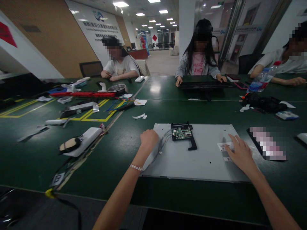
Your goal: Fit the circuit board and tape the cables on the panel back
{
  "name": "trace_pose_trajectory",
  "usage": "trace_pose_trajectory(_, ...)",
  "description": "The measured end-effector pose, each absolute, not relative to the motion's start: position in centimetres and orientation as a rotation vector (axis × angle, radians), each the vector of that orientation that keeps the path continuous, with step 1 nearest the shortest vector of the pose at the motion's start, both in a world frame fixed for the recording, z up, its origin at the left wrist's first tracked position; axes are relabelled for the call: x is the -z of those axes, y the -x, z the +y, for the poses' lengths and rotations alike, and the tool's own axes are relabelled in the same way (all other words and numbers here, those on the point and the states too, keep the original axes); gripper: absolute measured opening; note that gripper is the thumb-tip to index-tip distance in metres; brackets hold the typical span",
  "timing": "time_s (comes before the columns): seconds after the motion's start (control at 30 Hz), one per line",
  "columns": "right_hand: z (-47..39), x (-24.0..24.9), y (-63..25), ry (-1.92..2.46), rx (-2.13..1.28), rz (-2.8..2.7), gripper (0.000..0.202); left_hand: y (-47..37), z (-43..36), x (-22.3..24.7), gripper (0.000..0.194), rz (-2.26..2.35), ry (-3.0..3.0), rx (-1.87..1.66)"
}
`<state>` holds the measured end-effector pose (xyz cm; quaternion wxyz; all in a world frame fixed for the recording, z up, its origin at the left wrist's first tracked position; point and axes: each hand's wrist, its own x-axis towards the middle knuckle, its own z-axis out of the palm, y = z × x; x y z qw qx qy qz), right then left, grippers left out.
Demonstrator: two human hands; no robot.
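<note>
While the panel (182, 167) lies flat on the table (208, 111), probably so that it needs no lifting, a hand flanks each side.
At the panel's far left corner, the left hand (149, 140) is curled, its forearm slanting forward and rightward; whether it pinches the edge, I cannot tell. Cables (162, 143) run down the panel's left side from the board (183, 134), held in a bracket (192, 143) near the panel's far edge, left of its middle. Over the panel's right part, the right hand (241, 153) is spread, palm down, fingers at a label (222, 147), perhaps for steadying.
</note>
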<state>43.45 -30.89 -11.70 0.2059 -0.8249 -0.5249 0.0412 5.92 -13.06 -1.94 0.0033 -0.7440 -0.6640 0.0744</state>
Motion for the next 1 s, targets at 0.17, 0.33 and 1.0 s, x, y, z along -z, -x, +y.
trace_pose_trajectory(0.17, -31.1, 12.2, -43.2, 2.295, -0.069, -1.52, 0.06, -6.4, -13.7, 1.8, 0.033, -2.131, 2.29, -0.173)
trace_pose_trajectory(0.33, -31.3, 12.3, -42.7, 2.277, -0.051, -1.524, 0.056, -8.2, -14.0, 1.4, 0.042, -1.871, 2.496, 0.117)
trace_pose_trajectory(1.0, -30.4, 11.4, -40.5, 2.271, 0.01, -1.499, 0.053, -10.1, -12.1, 4.2, 0.103, -1.208, 3.566, 0.532)
